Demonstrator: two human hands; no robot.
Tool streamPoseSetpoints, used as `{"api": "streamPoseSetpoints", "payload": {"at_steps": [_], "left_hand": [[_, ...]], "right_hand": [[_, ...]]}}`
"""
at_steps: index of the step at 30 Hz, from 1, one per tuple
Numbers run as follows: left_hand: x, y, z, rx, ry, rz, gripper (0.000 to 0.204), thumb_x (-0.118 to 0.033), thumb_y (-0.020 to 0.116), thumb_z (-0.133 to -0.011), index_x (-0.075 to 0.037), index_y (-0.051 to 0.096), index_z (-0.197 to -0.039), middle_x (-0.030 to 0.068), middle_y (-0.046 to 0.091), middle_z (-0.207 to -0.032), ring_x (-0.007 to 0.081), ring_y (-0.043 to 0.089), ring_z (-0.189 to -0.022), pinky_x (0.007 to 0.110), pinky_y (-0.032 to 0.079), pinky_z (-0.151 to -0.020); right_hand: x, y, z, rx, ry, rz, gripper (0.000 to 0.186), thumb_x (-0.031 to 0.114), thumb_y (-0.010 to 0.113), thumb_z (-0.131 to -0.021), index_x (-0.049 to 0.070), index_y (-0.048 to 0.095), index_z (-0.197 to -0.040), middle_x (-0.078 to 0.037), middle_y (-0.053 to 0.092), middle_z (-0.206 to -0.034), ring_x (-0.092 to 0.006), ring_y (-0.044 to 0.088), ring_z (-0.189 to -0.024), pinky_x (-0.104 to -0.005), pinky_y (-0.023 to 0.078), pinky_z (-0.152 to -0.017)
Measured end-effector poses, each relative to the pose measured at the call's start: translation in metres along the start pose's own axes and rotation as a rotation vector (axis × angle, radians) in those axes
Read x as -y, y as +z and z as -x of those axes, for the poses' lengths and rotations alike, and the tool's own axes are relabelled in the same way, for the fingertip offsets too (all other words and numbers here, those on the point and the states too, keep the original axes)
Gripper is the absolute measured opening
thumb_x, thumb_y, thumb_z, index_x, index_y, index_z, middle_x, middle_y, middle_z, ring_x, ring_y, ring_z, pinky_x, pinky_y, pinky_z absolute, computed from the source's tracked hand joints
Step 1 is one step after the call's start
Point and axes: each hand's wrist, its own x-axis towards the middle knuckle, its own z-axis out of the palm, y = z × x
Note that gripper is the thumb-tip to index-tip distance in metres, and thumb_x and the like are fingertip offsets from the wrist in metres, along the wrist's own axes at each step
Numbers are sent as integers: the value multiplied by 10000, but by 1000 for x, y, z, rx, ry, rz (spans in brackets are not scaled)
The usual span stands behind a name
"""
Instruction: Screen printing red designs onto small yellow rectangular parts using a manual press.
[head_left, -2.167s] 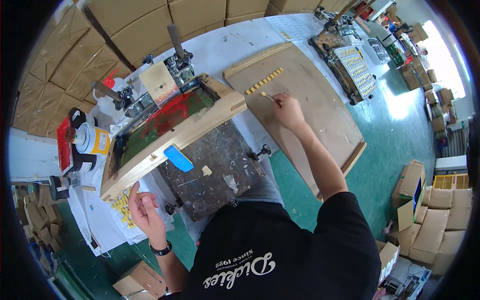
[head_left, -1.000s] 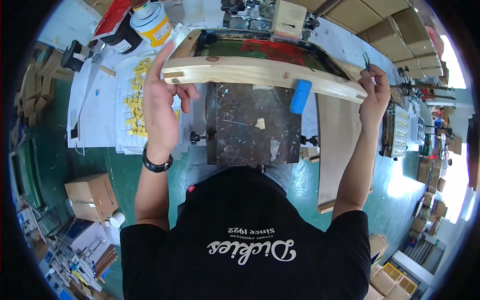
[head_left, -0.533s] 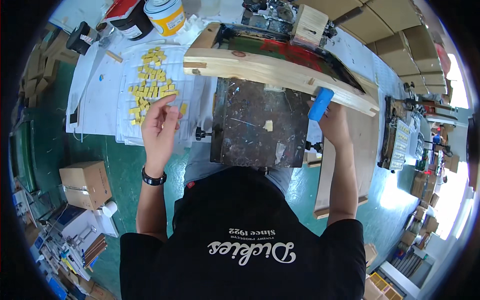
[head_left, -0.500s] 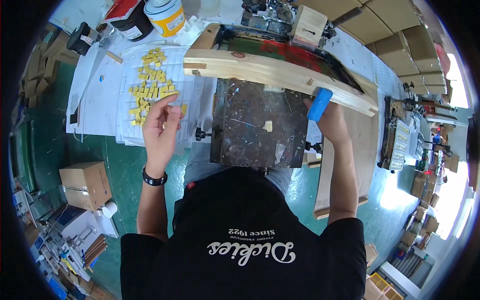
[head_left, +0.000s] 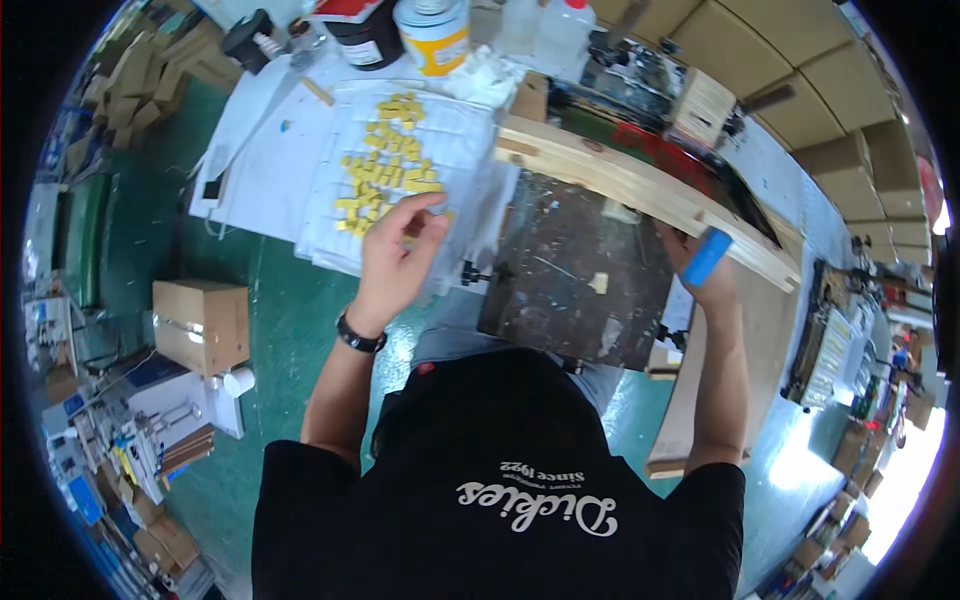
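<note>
My left hand is at the near right side of several small yellow blocks on a white sheet. Its fingers are curled, with index finger and thumb close together; what lies between them is hard to make out. My right hand grips the near edge of a wooden screen-printing frame, by a blue handle. That frame is tilted up above a dark, stained base board. A single pale yellow piece lies on the board.
Behind the sheet stand a black tub, a yellow-and-white can and crumpled white tissue. A wooden block sits on the frame's far side. Cardboard boxes line the far right. A carton rests on the green floor.
The view has turned, so the bench appears shifted right and tilted. Relative to the blocks and the frame, both hands look nearly unmoved.
</note>
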Motion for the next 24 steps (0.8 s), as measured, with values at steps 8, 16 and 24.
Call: {"api": "streamPoseSetpoints", "payload": {"at_steps": [8,16,24], "left_hand": [[49,-20,-75,-133,244,-583,197,-30,716,-886,-9,786,-1069,127,738,-956,296,662,-744,384,544,-705],[67,-31,-106,-47,298,-1014,189,-76,724,-860,-5,780,-1027,189,769,-1072,384,707,-984,440,572,-900],[75,-26,-105,-85,303,-795,231,-66,735,-924,16,769,-1137,172,780,-1093,297,731,-975,388,572,-874]], "right_hand": [[34,-32,22,-181,267,-160,232,104,731,-996,-22,745,-1190,-136,773,-979,-266,697,-793,-360,539,-698],[-4,-24,115,-544,875,-518,109,84,695,-1007,5,744,-1064,-91,698,-797,-156,616,-614,-274,496,-580],[-54,-3,142,-418,872,-221,154,56,684,-910,-32,707,-1034,-154,708,-921,-303,671,-763,-371,556,-715]]}}
